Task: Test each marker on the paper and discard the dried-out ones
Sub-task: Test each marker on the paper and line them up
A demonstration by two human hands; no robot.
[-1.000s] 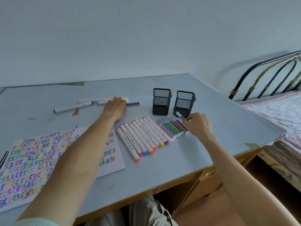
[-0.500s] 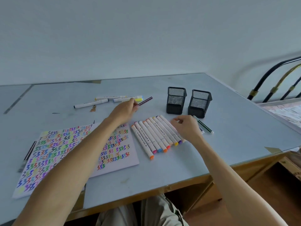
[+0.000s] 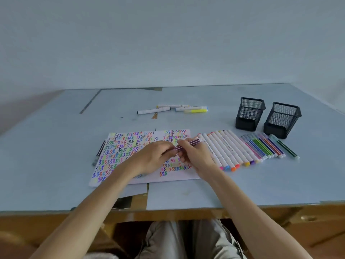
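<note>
Left to right: paper (image 3: 119, 156) full of coloured squiggles lies near tabletop (image 3: 56, 165) front edge. Above its right half, left hand (image 3: 152, 157) and right hand (image 3: 196, 158) both pinch one purple-striped thin marker (image 3: 188, 144), held between them, tip end toward left fingers, cap end angled up-right. Four loose markers (image 3: 172, 108) toward back edge. Row of thick white markers (image 3: 225, 148), then row of thin coloured markers (image 3: 265, 146), right of hands. Two mesh pen cups (image 3: 267, 116) behind the rows.
</note>
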